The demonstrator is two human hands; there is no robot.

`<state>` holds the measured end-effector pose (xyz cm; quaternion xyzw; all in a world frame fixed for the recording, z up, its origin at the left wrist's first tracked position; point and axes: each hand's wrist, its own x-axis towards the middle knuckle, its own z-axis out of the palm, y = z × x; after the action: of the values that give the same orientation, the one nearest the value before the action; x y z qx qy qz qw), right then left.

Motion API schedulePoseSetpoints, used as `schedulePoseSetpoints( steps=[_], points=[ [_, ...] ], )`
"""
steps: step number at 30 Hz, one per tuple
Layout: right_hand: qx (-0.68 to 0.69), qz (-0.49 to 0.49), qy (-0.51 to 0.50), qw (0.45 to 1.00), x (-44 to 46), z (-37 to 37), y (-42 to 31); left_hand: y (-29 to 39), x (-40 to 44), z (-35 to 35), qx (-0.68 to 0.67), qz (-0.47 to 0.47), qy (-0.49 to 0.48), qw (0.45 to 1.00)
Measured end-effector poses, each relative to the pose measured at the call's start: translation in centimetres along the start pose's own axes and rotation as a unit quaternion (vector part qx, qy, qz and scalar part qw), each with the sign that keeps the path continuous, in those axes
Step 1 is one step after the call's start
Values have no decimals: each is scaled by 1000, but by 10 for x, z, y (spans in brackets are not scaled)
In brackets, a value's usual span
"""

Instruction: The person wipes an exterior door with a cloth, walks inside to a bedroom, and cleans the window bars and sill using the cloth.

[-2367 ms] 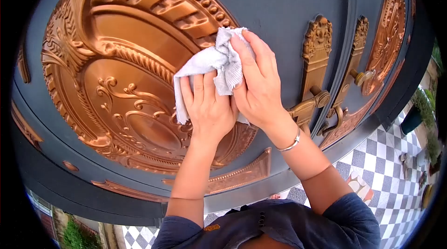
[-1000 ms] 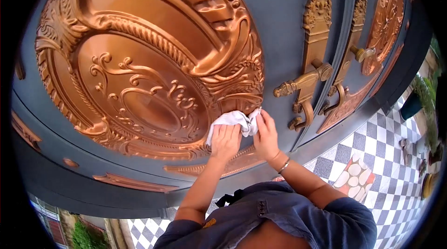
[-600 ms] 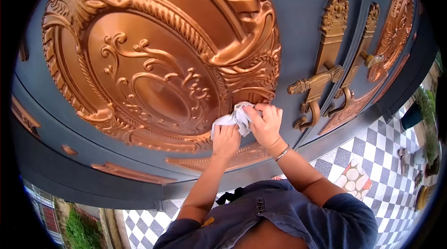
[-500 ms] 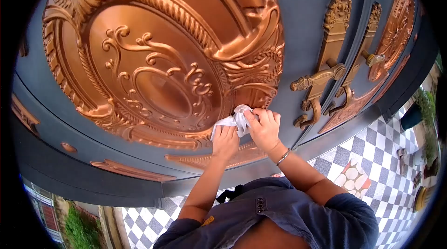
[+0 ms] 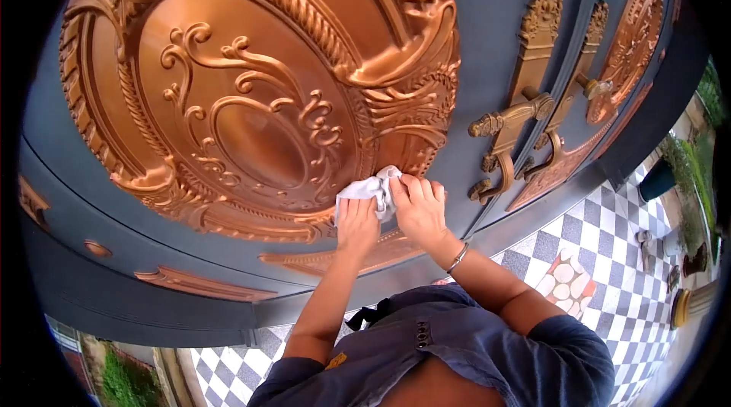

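A crumpled white cloth (image 5: 365, 192) lies against the lower right edge of a large copper-coloured relief ornament (image 5: 259, 95) on a dark grey door (image 5: 491, 34). My left hand (image 5: 358, 226) presses the cloth's left part to the ornament, fingers curled over it. At the cloth's right end, my right hand (image 5: 420, 209) pinches it between thumb and fingers. A bracelet (image 5: 458, 258) circles my right wrist. The patch of ornament beneath the cloth is hidden.
Right of my hands, an ornate brass door handle (image 5: 506, 137) juts out, with a second brass handle (image 5: 567, 114) beyond the door seam. Below lies a checkered tile floor (image 5: 609, 255). A dark plant pot (image 5: 656, 180) stands at the far right.
The whole view has shifted slightly, with the door and hands a little further left. Both hands keep hold of the cloth, which is bunched differently and shows more above my left fingers.
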<state>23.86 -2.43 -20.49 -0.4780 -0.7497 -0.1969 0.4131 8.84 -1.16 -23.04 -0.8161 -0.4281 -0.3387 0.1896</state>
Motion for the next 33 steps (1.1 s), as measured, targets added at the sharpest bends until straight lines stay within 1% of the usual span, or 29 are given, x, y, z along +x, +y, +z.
schedulePoseSetpoints(
  steps=[1, 2, 4, 6, 7, 8, 9, 10, 13, 15, 16, 18, 19, 20, 22, 23, 25, 26, 28, 30, 32, 33],
  points=[
    [-9, 13, 16, 1000, 8, -5, -4, 2, 5, -5, -8, 1, 14, 1000],
    [-16, 27, 32, 999, 17, -11, -8, 2, 8, -9, -16, -7, -3, 1000],
    [-9, 71, 49, 996, 42, -24, -6, 7, 31, -18, -12, -29, 29, 999],
    [-21, 48, 79, 995, 47, -28, -1, 9, 43, -19, -22, -26, 23, 999],
    [-23, 48, 81, 995, 43, -24, 2, 13, 48, -16, -31, -10, 44, 999],
    [-35, 37, 67, 996, 31, -16, 7, 14, 50, -13, -40, 6, 65, 997],
    [-47, 25, 53, 997, 21, -8, 9, 13, 43, -7, -33, 10, 31, 999],
    [-49, 24, 55, 997, 12, -3, 10, 11, 32, 2, -14, -6, 10, 1000],
    [-30, 28, -5, 999, -14, 5, 1, 5, 2, 11, -24, 8, 1, 1000],
    [-21, 42, -3, 999, -14, 2, 2, 2, -4, 9, -34, 37, -34, 998],
    [-13, 54, -2, 998, -10, -4, 1, 4, -2, 7, -33, 36, -34, 998],
    [-19, 57, 4, 998, 5, -14, 6, 12, 7, 2, -58, 15, -2, 998],
    [-25, 60, 11, 998, 9, -16, 8, 18, 17, 1, -69, 27, 19, 997],
    [-24, 59, 10, 998, 8, -16, 8, 28, 26, 0, -105, -3, 10, 994],
    [-47, 85, 2, 995, 4, -15, 8, 33, 31, 17, -100, 7, 29, 994],
    [-47, 82, 3, 995, 4, -15, 10, 34, 31, 22, -99, 7, 32, 995],
    [-21, 110, 12, 994, 1, -15, 14, 38, 31, 25, -89, 4, -26, 996],
    [-19, 110, 14, 994, 1, -14, 17, 38, 33, 26, -87, 5, -26, 996],
    [9, 124, 33, 992, -1, -12, 22, 41, 41, 24, -92, 39, -35, 994],
    [22, 117, 36, 992, -1, -12, 21, 43, 44, 19, -113, 29, -43, 992],
    [63, 125, 41, 989, 1, -12, 19, 43, 44, 16, -121, 20, -15, 992],
    [65, 126, 39, 989, 2, -12, 18, 41, 43, 14, -120, 18, -18, 992]
  ],
)
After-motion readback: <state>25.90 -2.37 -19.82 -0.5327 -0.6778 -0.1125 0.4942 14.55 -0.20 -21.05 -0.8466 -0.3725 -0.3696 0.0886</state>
